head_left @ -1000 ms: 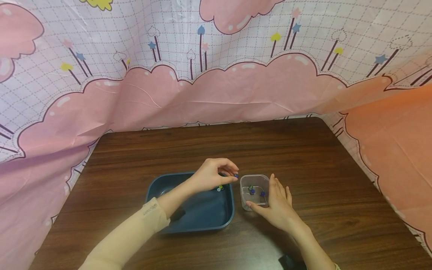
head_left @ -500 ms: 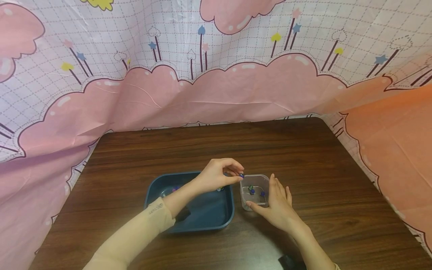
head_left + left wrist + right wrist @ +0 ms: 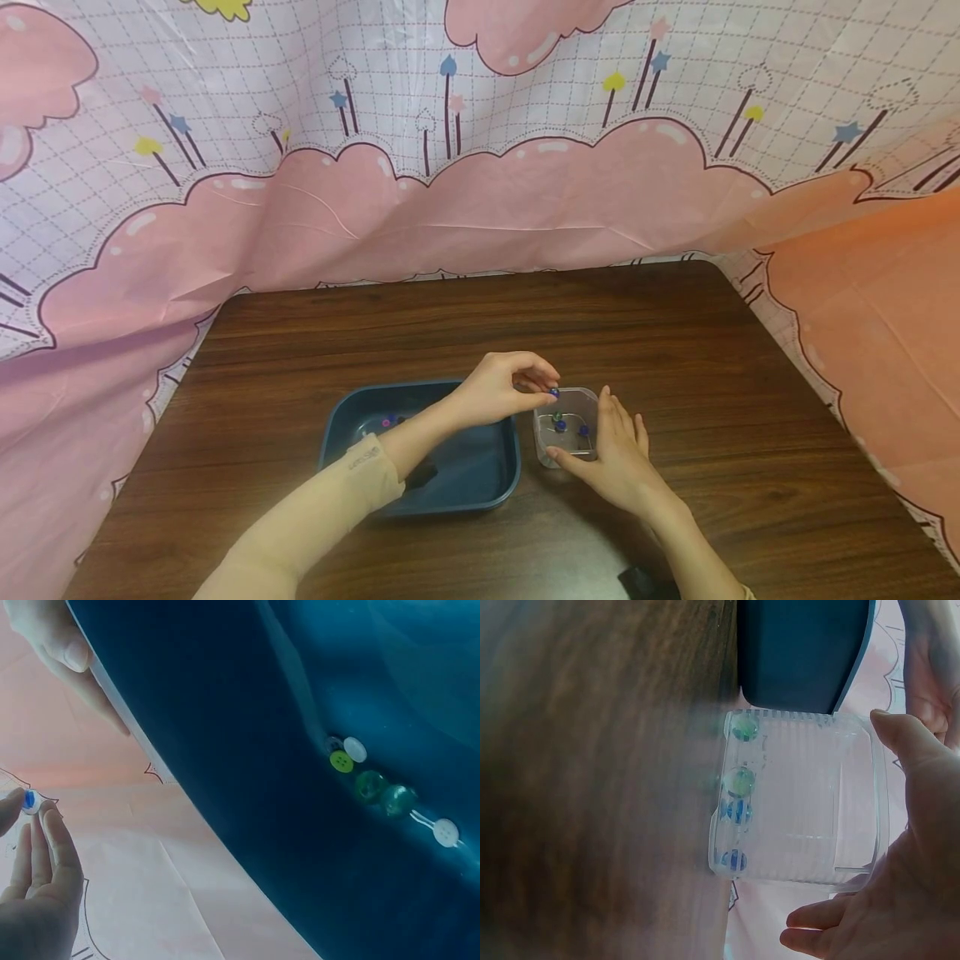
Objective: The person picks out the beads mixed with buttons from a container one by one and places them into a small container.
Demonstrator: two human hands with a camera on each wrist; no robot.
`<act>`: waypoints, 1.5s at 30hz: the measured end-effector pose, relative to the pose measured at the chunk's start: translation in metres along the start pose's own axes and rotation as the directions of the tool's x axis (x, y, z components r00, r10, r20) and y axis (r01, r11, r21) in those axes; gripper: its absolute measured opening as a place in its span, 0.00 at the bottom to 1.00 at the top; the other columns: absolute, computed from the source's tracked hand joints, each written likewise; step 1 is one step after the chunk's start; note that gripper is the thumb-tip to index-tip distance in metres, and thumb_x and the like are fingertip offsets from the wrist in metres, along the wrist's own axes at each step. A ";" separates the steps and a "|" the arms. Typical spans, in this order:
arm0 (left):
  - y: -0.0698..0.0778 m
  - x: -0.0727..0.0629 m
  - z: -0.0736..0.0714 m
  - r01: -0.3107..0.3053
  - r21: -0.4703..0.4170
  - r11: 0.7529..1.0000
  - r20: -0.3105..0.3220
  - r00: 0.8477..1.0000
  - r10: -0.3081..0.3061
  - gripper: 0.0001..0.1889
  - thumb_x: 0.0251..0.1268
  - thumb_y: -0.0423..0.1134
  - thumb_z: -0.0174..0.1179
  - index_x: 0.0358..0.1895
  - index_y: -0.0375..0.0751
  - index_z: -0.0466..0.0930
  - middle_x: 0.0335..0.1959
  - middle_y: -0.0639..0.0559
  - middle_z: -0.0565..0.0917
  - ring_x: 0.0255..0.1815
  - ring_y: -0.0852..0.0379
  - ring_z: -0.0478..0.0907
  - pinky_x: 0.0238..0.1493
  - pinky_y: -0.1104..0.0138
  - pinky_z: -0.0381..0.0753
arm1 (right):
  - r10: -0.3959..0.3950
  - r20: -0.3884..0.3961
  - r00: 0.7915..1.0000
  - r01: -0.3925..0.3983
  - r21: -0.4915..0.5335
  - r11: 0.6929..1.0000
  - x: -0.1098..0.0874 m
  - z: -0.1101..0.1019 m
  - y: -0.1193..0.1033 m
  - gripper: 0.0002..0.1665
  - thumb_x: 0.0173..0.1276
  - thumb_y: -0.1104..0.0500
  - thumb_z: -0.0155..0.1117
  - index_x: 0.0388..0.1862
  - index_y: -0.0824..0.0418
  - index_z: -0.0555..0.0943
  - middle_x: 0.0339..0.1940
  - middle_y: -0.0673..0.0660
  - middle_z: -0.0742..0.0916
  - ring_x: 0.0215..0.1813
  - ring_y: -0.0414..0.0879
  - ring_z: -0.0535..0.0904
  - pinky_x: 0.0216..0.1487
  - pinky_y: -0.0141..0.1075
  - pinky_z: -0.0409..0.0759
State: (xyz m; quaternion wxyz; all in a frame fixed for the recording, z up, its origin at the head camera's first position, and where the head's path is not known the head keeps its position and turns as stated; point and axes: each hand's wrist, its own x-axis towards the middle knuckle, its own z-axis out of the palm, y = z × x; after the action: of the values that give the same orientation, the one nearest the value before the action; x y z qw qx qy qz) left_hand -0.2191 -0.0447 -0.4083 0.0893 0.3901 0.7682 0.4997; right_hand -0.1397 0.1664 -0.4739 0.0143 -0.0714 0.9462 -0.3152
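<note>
My left hand [image 3: 502, 387] pinches a blue marble [image 3: 553, 392] between thumb and fingertips, over the left back corner of a small clear plastic box [image 3: 572, 446]. The same marble [image 3: 31, 800] shows blue and clear in the left wrist view. My right hand [image 3: 618, 458] holds the box, its thumb at the near rim and its fingers along the right side. Through the wall in the right wrist view, several marbles lie on the box's bottom, among them a green marble [image 3: 745, 727] and a blue marble [image 3: 733, 859].
Left of the box stands a dark blue tray [image 3: 480, 496], partly covered by my left forearm. It holds a yellow-green button [image 3: 341, 761], white buttons [image 3: 446, 832], green marbles [image 3: 398, 800] and a small pink piece [image 3: 386, 422]. A patterned curtain [image 3: 487, 200] hangs behind the wooden table [image 3: 637, 325].
My left hand has carried the blue marble rightward, from above the tray's right edge to over the box. My right hand and the box have stayed in place.
</note>
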 end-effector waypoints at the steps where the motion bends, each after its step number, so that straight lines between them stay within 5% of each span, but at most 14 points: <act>1: 0.000 0.001 0.001 -0.001 0.001 1.000 0.001 1.000 0.001 0.12 0.61 0.29 0.66 0.47 0.32 0.81 0.42 0.43 0.85 0.40 0.61 0.82 0.44 0.74 0.83 | 0.000 0.001 1.000 0.000 0.001 1.000 0.000 0.000 0.000 0.73 0.58 0.28 0.64 0.76 0.75 0.37 0.76 0.76 0.52 0.77 0.70 0.44 0.70 0.70 0.35; 33: -0.008 0.016 0.019 -0.004 0.002 1.000 0.005 1.000 0.004 0.13 0.60 0.28 0.66 0.48 0.29 0.80 0.44 0.42 0.84 0.42 0.58 0.82 0.45 0.75 0.82 | 0.006 0.014 1.000 -0.006 0.003 1.000 0.000 -0.001 -0.001 0.73 0.59 0.27 0.63 0.76 0.75 0.36 0.77 0.76 0.50 0.77 0.70 0.42 0.71 0.69 0.34; 45: -0.004 0.011 0.014 0.031 -0.003 1.000 -0.016 0.999 -0.031 0.13 0.61 0.31 0.67 0.48 0.33 0.81 0.44 0.43 0.85 0.43 0.57 0.83 0.48 0.65 0.84 | 0.020 0.019 1.000 -0.020 -0.002 1.000 0.000 0.000 -0.001 0.74 0.59 0.27 0.62 0.76 0.75 0.36 0.77 0.75 0.50 0.77 0.69 0.42 0.71 0.69 0.33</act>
State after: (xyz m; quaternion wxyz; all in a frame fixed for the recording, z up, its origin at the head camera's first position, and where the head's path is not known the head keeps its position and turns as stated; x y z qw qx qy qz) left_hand -0.2214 -0.0282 -0.4153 0.0913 0.3741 0.7742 0.5022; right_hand -0.1398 0.1661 -0.4733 0.0262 -0.0649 0.9471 -0.3133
